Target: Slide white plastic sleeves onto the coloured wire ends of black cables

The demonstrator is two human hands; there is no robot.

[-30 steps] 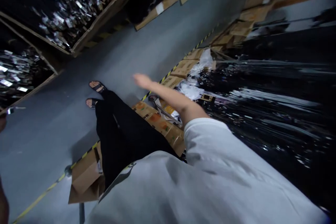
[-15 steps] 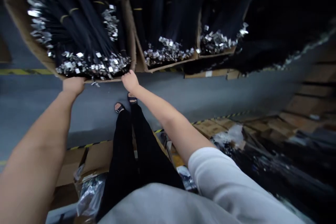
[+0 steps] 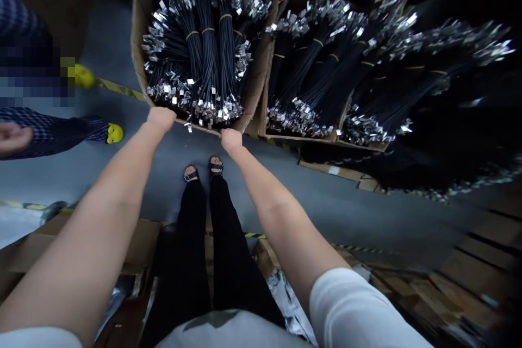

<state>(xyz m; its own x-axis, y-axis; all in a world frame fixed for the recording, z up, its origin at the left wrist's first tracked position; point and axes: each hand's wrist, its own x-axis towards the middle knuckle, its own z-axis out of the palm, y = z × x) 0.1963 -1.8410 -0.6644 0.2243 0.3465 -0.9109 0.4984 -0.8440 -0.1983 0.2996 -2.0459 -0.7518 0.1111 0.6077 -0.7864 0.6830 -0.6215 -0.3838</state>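
An open cardboard box (image 3: 256, 92) holds bundles of black cables (image 3: 209, 51) with shiny metal connectors at their ends and yellowish ties around them. My left hand (image 3: 162, 118) is closed over the near left part of the box's rim. At the near right part of the same rim, my right hand (image 3: 231, 140) grips the cardboard too. Both sets of fingers are partly hidden behind the edge. Just right of this box, another cardboard box (image 3: 299, 137) with similar cable bundles (image 3: 310, 73) stands close beside it.
At the left a person in a checked garment (image 3: 44, 130) and yellow slippers (image 3: 115, 133) stands near. Cardboard boxes (image 3: 142, 242) and plastic-wrapped goods (image 3: 287, 299) lie behind my legs. Yellow-black tape (image 3: 255, 235) marks the grey floor. More cables with connectors (image 3: 460, 43) fill the right.
The view has swung left and the boxes now sit farther right, seen more fully. A person has come into view at the left. Both my hands still hold the same box rim.
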